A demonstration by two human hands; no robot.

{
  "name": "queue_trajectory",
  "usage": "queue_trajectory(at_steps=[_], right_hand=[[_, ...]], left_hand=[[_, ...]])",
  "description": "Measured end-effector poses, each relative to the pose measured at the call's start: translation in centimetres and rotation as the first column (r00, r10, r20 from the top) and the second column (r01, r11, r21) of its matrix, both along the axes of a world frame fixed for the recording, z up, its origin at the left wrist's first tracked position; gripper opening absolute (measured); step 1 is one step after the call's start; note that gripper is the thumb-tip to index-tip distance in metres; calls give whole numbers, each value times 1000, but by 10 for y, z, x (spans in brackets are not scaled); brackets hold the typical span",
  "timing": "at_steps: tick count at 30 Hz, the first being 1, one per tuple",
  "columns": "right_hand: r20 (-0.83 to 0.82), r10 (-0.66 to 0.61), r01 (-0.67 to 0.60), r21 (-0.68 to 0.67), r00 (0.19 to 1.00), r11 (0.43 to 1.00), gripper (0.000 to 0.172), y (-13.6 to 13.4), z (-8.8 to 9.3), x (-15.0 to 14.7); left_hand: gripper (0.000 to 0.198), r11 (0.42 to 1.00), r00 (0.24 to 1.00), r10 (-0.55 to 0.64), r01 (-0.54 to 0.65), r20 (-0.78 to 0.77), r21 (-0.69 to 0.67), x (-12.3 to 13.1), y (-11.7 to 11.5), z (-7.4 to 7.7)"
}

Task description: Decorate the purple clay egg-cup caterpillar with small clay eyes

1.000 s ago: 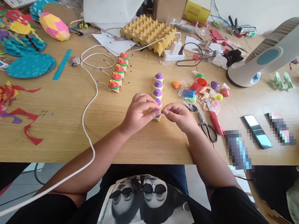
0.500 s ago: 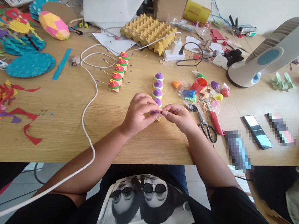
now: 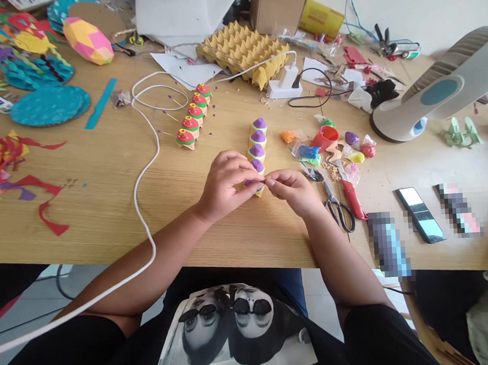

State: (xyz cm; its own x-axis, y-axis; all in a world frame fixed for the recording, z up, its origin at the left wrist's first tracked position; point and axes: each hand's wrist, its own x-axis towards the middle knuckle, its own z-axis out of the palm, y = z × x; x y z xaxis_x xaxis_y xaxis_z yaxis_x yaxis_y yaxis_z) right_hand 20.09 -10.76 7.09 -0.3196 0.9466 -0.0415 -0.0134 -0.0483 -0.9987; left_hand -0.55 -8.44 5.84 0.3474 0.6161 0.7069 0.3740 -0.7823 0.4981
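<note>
A strip of egg-carton bumps (image 3: 257, 137) capped with purple clay stands on the table, running away from me. Over its near end, my left hand (image 3: 230, 184) and my right hand (image 3: 289, 189) meet at the fingertips. Both hands are pinched closed. Whatever lies between the fingertips is too small to make out. The left fingers partly cover the nearest purple cap. Further left stands a second strip of bumps (image 3: 193, 118), coloured red and green with yellow rings and pins sticking out of its sides.
Right of the strip lie bagged clay lumps (image 3: 309, 153), a red cup (image 3: 325, 138), scissors (image 3: 340, 209) and a red-handled knife (image 3: 353, 199). A white fan (image 3: 425, 102) and a phone (image 3: 420, 214) are further right. A white cable (image 3: 136, 200) crosses the left side; an egg tray (image 3: 244, 50) sits behind.
The right fingertips have shifted very slightly against the left ones. Everything else looks the same.
</note>
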Motion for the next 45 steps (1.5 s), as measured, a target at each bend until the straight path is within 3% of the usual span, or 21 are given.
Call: queue_trajectory(at_steps=[17,45], right_hand=[[-81,-11,11,-5,997,1000,31,0,-2,-1],[-36,-12,11,-19,999,1000,34,1,-3,-1]], left_hand=[[5,1000,1000,-22,22,16,20,0,1,-1],[4,999,1000,-18,17,8,51,-1,1,1]])
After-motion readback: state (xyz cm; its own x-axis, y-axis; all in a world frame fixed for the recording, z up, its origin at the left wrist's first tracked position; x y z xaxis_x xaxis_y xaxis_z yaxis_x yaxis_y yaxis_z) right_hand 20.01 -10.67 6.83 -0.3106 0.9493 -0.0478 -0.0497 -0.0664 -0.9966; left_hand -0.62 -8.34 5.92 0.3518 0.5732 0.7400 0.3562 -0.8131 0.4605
